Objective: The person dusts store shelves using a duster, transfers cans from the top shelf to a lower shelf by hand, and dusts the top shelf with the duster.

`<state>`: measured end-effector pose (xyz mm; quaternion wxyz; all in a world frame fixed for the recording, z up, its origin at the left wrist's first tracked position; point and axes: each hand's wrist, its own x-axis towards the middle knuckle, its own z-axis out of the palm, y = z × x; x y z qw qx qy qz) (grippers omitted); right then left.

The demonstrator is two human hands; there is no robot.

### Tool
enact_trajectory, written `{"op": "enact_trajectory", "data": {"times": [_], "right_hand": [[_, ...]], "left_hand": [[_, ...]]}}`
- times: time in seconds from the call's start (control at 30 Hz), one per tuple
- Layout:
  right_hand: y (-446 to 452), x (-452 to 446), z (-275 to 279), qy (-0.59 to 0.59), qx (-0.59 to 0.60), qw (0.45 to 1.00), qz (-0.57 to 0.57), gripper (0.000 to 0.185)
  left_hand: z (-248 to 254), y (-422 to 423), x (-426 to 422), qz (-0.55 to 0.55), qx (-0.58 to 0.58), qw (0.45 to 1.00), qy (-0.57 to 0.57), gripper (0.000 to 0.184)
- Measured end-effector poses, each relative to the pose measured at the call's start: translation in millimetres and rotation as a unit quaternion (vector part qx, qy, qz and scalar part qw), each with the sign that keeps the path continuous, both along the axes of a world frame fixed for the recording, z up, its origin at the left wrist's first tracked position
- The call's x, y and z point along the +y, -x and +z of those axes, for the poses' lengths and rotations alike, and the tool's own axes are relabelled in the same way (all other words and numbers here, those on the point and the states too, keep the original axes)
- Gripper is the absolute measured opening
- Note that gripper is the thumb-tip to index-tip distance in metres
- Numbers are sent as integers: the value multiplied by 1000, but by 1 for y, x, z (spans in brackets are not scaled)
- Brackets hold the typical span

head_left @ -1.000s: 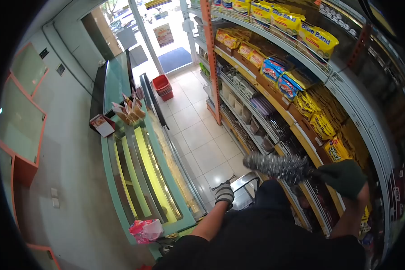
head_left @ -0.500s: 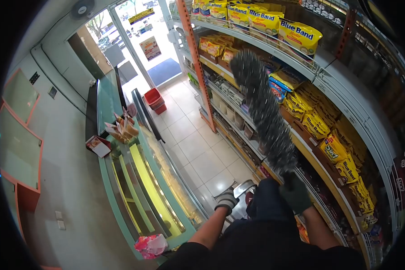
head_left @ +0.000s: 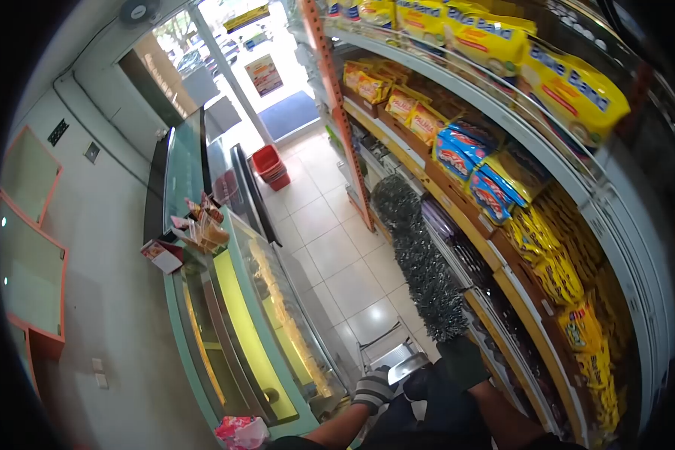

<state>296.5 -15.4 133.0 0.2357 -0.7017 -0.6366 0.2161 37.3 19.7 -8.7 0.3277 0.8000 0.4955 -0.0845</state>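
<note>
Silver-flecked grey duster (head_left: 420, 262), grey-striped glove (head_left: 373, 391), dark green glove (head_left: 461, 364), red basket (head_left: 270, 166)

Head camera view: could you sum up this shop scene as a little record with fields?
Right hand: dark glove, gripping the duster's lower end
Duster: dark, fluffy, long
Left hand: striped glove, at a metal frame; grip unclear
Picture right: shelves with Blue Band packets
Picture left: display counter
Floor: red basket, blue mat
</note>
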Motion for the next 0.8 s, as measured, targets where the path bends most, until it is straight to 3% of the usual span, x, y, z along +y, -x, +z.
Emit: {"op": "enact_trajectory", "data": {"times": [0.07,0.13,0.3,0.4,0.47,0.5,0.57,0.67,0.8], "right_hand": [[-14,11,-4,47,26,999,-8,31],[-27,14,-6,-109,-130,985,38,29],[-46,29,27,-25,-96,992,80,29],[-50,17,32,68,-86,994,22,25],[-54,13,38,108,-89,990,28,21],[-45,22,70,160,-58,985,-2,25],[-55,1,57,57,-75,994,63,28],[-50,6,70,130,12,991,-1,26],[-39,32,74,137,3,990,28,21]], "left_hand": [[-3,3,0,-1,-39,999,0,49],[-3,5,3,14,-43,999,12,46],[13,1,10,26,-22,998,49,37],[-9,6,4,29,-42,997,54,40],[2,3,11,19,-29,997,70,42],[4,2,15,26,-35,996,73,42],[8,3,15,14,-5,996,90,42],[18,2,23,-5,-9,994,111,48],[27,4,35,-20,20,979,200,65]]}}
